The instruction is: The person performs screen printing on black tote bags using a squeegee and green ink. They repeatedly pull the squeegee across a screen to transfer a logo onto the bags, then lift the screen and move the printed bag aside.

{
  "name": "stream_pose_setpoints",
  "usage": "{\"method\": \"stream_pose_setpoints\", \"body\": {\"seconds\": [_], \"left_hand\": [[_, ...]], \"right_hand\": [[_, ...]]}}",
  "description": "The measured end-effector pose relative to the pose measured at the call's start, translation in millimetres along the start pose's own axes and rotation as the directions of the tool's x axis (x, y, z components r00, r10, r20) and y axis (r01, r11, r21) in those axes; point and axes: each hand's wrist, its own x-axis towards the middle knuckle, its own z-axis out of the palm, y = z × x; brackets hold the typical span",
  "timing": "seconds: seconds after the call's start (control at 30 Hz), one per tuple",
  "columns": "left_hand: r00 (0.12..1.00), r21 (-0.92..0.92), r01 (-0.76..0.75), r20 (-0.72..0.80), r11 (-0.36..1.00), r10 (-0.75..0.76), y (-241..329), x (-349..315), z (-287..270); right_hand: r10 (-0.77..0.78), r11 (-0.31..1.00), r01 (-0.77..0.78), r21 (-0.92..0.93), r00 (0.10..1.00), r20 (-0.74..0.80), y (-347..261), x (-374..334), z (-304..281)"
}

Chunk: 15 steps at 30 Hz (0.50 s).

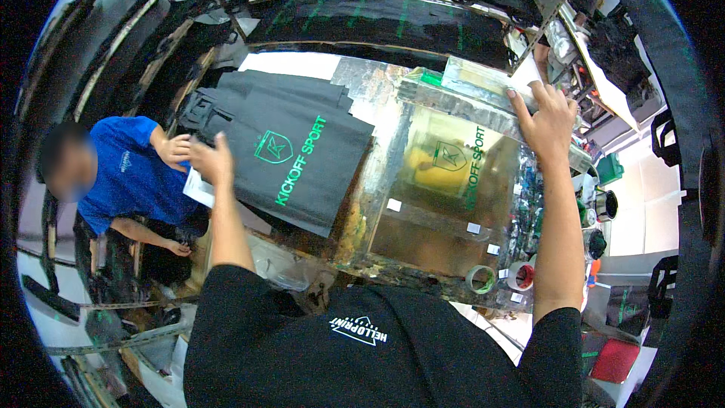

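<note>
Under left grip (214, 159), black bag (291, 159); right grip (545, 117) on screen frame (468, 98).

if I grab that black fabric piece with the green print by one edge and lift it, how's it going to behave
The black fabric piece would probably droop and fold, since it looks thin and lies flat on the stack beneath. It is likely light for its size, so the left hand at its edge could lift it alone. The green print may be fresh, so dragging it could smear.

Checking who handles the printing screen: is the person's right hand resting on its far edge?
Yes, the right hand lies on the far edge of the screen frame.
</note>
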Motion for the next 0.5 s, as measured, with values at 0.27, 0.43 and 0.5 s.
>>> {"method": "stream_pose_setpoints", "body": {"seconds": [0.27, 0.43, 0.5], "left_hand": [[0.183, -0.149, 0.981, 0.535, -0.121, 0.825, 306.5, -142.4, -201.4], [-0.064, 0.254, 0.946, 0.756, -0.201, 0.652, 296.5, -179.2, -228.1], [-0.179, 0.273, 0.959, 0.789, -0.074, 0.587, 274.0, -214.8, -215.5]], "right_hand": [[0.001, 0.999, 0.001, -0.037, 0.998, 0.058, -5.3, -25.3, 5.6], [-0.048, 0.998, 0.028, 0.049, 0.866, 0.498, -17.9, -118.2, 7.0], [-0.072, 0.996, 0.036, 0.076, 0.833, 0.548, -18.4, -156.0, 31.7]]}}
